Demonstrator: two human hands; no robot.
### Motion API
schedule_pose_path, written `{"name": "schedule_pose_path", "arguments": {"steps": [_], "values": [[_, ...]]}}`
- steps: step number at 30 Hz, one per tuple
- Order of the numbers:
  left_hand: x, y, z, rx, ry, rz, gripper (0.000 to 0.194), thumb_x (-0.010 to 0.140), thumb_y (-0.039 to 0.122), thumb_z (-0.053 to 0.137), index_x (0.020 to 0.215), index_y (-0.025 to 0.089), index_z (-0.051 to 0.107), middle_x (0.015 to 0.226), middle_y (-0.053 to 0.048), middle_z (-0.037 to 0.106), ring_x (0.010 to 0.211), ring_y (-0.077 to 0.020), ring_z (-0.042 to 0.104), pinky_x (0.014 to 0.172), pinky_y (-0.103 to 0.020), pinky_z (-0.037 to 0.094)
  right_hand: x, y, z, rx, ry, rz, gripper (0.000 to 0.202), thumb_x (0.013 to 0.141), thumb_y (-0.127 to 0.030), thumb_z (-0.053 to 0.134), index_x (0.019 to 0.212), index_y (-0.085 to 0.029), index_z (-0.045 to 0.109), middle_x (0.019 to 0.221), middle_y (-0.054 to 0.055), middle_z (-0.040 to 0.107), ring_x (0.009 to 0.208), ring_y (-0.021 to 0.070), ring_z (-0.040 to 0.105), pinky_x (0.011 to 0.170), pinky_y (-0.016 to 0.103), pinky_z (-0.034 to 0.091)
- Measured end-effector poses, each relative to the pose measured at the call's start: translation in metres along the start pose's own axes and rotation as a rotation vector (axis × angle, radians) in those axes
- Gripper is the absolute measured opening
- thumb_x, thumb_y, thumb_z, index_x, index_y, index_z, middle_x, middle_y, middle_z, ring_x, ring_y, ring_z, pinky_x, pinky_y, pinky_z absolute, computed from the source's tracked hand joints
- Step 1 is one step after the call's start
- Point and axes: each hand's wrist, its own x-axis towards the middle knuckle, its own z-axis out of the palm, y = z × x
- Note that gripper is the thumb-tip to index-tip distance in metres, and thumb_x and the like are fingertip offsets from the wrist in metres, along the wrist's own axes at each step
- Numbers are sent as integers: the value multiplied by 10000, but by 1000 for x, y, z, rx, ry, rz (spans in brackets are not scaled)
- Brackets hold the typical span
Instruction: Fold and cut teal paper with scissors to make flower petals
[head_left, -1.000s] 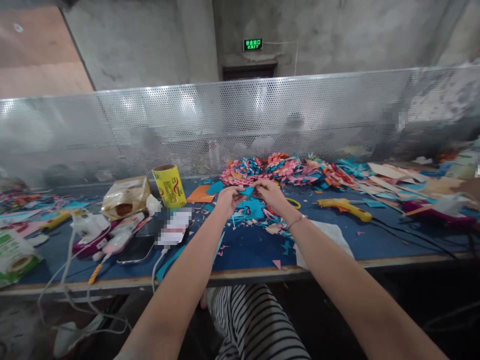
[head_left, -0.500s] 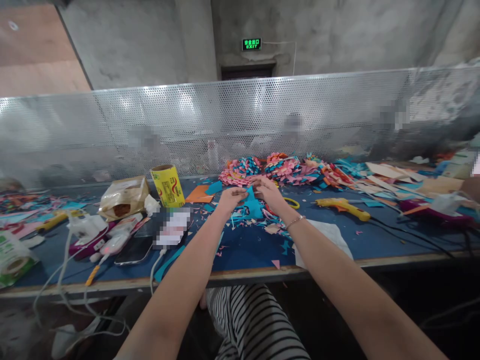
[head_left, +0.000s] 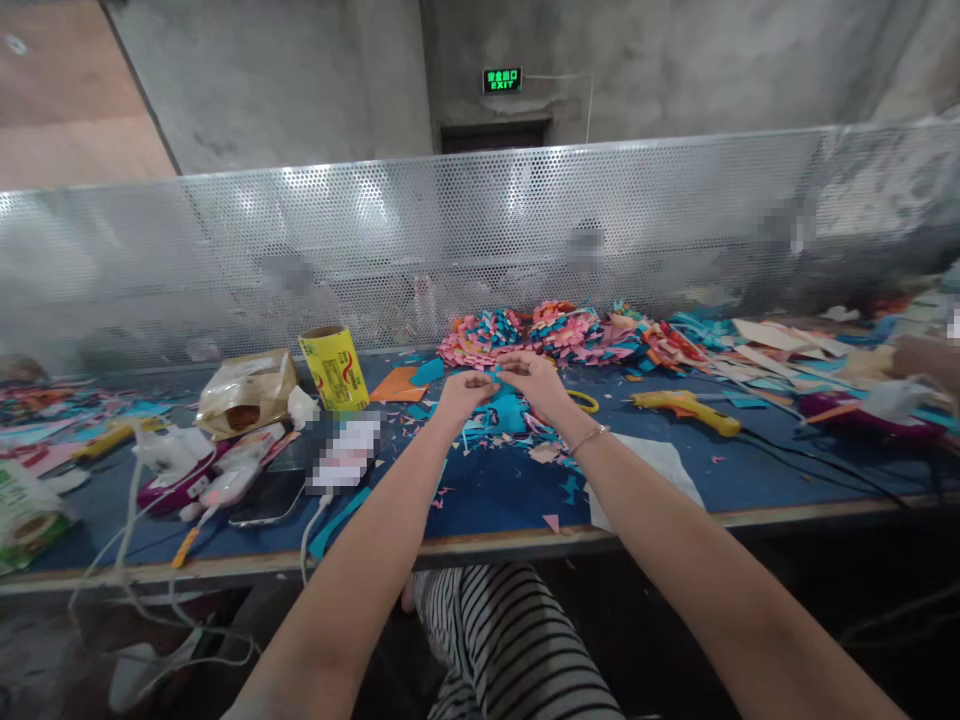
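My left hand and my right hand meet over the middle of the table, fingertips pinched close together. Between them is a small blue piece of thin sheet, paper or felt, mostly hidden by the fingers. Just below lie more blue pieces among small cut scraps. Behind my hands sit bunches of pink, blue and orange strips. A yellow loop, perhaps a scissors handle, shows beside my right wrist.
To the right lies a yellow glue gun with a black cord. A yellow tube, an open bag and a phone with white cables stand or lie at left. A perforated metal screen closes off the back of the table.
The blue piece showed as a pointed shape hanging between my hands; now only a small bit shows at the fingertips. Both hands stay in nearly the same place.
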Motion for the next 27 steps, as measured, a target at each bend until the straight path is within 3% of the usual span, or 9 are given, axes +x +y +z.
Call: {"name": "schedule_pose_path", "arguments": {"steps": [12, 27], "values": [[-4, 3, 1, 67, 1, -25, 370, 427, 384, 782, 607, 124, 589, 502, 41, 504, 496, -68, 475, 549, -242, 461, 0, 3, 2, 86, 10, 47, 272, 579, -337, 681, 778, -167, 606, 720, 19, 623, 706, 143, 574, 671, 291, 454], [-3, 2, 0, 114, -40, -25, 351, 429, 345, 788, 623, 121, 599, 532, 33, 537, 517, -73, 498, 566, -236, 462, -1, 1, 1, 161, 36, 54, 241, 554, -343, 700, 686, -170, 598, 636, -13, 569, 574, 91, 480, 545, 237, 377]]}}
